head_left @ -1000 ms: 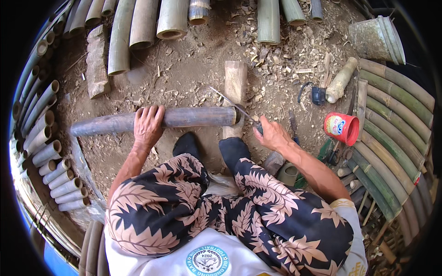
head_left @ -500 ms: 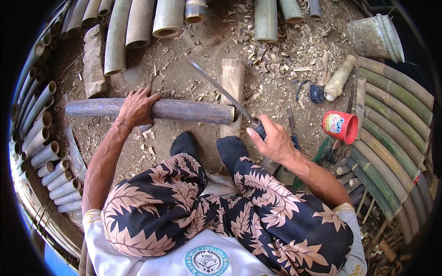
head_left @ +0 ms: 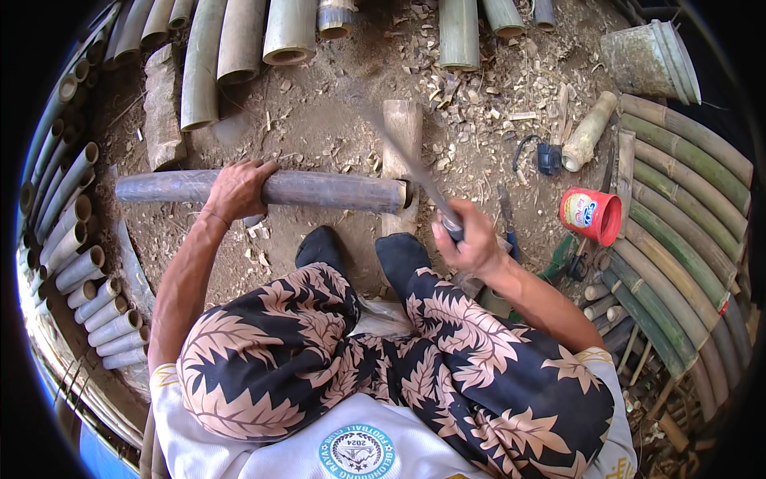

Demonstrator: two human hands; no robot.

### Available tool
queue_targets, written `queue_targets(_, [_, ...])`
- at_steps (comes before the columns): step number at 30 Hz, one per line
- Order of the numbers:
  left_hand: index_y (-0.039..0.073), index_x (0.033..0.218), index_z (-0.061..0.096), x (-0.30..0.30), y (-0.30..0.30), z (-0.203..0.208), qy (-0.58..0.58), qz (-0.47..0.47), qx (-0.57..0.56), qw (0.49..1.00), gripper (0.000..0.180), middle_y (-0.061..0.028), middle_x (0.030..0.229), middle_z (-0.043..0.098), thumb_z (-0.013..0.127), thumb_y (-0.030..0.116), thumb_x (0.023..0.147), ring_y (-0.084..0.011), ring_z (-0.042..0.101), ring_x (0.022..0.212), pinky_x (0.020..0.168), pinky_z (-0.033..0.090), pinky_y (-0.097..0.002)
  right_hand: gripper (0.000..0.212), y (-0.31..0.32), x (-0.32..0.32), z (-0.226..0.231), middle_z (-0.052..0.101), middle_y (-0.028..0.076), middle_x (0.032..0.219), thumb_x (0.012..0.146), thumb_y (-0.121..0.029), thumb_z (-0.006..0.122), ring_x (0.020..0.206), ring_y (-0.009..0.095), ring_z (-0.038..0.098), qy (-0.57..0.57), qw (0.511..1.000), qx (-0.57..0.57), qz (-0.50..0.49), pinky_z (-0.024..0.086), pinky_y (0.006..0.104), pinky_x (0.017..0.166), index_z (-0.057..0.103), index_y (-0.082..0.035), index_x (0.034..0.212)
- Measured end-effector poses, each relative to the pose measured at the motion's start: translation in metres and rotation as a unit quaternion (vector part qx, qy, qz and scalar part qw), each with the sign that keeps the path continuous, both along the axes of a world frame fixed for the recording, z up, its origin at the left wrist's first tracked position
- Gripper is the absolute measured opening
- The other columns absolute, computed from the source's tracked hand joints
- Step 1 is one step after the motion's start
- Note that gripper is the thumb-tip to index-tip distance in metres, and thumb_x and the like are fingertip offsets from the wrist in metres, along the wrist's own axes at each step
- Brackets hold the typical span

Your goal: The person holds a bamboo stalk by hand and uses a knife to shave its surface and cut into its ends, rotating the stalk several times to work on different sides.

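A dark bamboo tube (head_left: 335, 191) lies crosswise in front of my feet. My left hand (head_left: 240, 191) is closed around its middle, from above. The tube's right end rests on a short wooden block (head_left: 402, 132) set in the ground. My right hand (head_left: 472, 239) is wrapped round the dark handle of a long knife (head_left: 416, 169). The blade slants up and to the left over the block and the tube's right end, its tip smeared by motion. Whether the blade touches the tube I cannot tell.
Bamboo tubes (head_left: 290, 36) stand along the far side, with more stacked at the left (head_left: 118, 331). A rough stone slab (head_left: 164, 104) lies far left. On the right are a red container (head_left: 582, 211), a grey bucket (head_left: 642, 64), bamboo poles (head_left: 678, 188) and another blade (head_left: 505, 206).
The knife has tilted more upright and its blade is blurred now, while my right hand has shifted slightly to the right. My left hand and the bamboo tube have hardly moved.
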State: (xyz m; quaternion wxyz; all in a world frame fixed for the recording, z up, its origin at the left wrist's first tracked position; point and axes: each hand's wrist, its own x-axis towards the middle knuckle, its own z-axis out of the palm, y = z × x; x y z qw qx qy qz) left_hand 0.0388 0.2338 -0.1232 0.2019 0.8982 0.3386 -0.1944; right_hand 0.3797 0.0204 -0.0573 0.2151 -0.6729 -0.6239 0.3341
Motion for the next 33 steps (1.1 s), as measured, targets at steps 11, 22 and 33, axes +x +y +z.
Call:
queue_targets(11, [0.017, 0.121, 0.058, -0.005, -0.004, -0.002, -0.021, 0.006, 0.030, 0.999, 0.068, -0.0089, 0.103, 0.067, 0.082, 0.015, 0.057, -0.0316, 0.065, 0.103, 0.090, 0.051, -0.0453, 0.037, -0.005, 0.002, -0.011, 0.057, 0.012, 0.065, 0.096, -0.032, 0.063, 0.051, 0.027, 0.060, 0.036, 0.989, 0.140, 0.017, 0.052, 0.0389, 0.052, 0.051, 0.002, 0.106])
queue_targets(22, [0.017, 0.118, 0.058, -0.015, -0.025, -0.020, -0.069, 0.011, 0.138, 0.988, 0.056, -0.0067, 0.102, 0.061, 0.075, 0.009, 0.065, -0.0268, 0.060, 0.101, 0.091, 0.045, -0.0430, 0.036, -0.001, 0.003, -0.014, 0.063, 0.019, 0.067, 0.097, -0.033, 0.061, 0.056, 0.034, 0.066, 0.019, 0.994, 0.109, 0.002, 0.053, 0.0392, 0.050, 0.053, 0.002, 0.100])
queue_targets(33, [0.013, 0.115, 0.058, -0.017, -0.033, -0.024, -0.129, 0.011, 0.189, 0.973, 0.050, -0.0063, 0.103, 0.063, 0.068, 0.004, 0.067, -0.0265, 0.060, 0.100, 0.093, 0.044, -0.0421, 0.033, 0.002, -0.004, -0.014, 0.063, 0.019, 0.064, 0.096, -0.027, 0.063, 0.059, 0.031, 0.069, -0.035, 0.997, 0.059, 0.032, 0.054, 0.0404, 0.052, 0.053, 0.004, 0.102])
